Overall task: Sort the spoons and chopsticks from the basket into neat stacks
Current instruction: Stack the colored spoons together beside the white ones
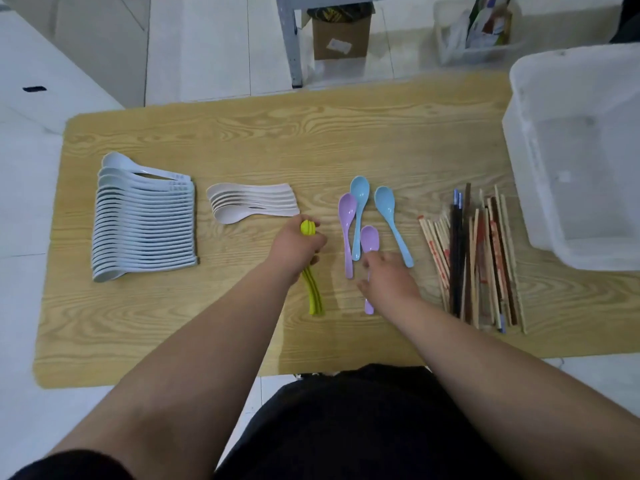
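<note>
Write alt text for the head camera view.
A person's left hand grips stacked yellow-green spoons while the right hand touches a purple spoon on a wooden table. Rows of white spoons, beige spoons, chopsticks and a clear bin lie around.

Left hand (296, 249) hides yellow spoons (313, 296) midway; right hand (389, 277) hides purple spoon (370, 239) handle; basket (530, 188) cropped

On table (242, 140) L→R: big spoon stack (145, 223), small spoon stack (252, 202), loose spoons (360, 192), chopsticks pile (478, 265), w/ basket (526, 174) far R.
</note>
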`<state>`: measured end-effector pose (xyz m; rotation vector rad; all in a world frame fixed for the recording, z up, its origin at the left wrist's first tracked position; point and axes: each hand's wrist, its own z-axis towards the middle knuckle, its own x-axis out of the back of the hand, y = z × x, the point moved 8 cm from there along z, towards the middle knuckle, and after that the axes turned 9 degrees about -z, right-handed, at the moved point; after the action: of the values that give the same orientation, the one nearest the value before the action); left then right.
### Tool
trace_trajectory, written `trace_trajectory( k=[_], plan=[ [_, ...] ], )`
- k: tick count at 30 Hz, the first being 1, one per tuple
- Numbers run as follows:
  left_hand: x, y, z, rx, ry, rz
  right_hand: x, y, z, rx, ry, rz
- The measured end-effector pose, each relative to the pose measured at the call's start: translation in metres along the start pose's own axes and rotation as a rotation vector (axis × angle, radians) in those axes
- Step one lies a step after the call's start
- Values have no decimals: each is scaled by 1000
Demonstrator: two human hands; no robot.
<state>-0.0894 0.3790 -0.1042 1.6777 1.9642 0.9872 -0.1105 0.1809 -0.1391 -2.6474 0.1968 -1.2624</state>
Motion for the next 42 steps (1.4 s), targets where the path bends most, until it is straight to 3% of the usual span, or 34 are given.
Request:
trace_trajectory(
  k=[8,20,22,29,33,39,42],
  plan=[
    [-43,44,51,-162,87,426,14,20,7,-32,70,289],
    [-51,37,63,-123,142,526,46,11,12,77,217,556],
    [-44,28,57,-79,138,440,47,4,12,84,209,602],
    [-25,-7,12,44,71,-263,44,-29,-11,241,166,570],
    [-9,-15,-10,72,42,-413,36,-42,-29,222,140,562],
    [5,-28,-32,78,-188,-623,34,-46,-44,106,151,714],
    [13,-31,-45,61,-234,-674,29,-57,-54,162,110,797]
  ],
)
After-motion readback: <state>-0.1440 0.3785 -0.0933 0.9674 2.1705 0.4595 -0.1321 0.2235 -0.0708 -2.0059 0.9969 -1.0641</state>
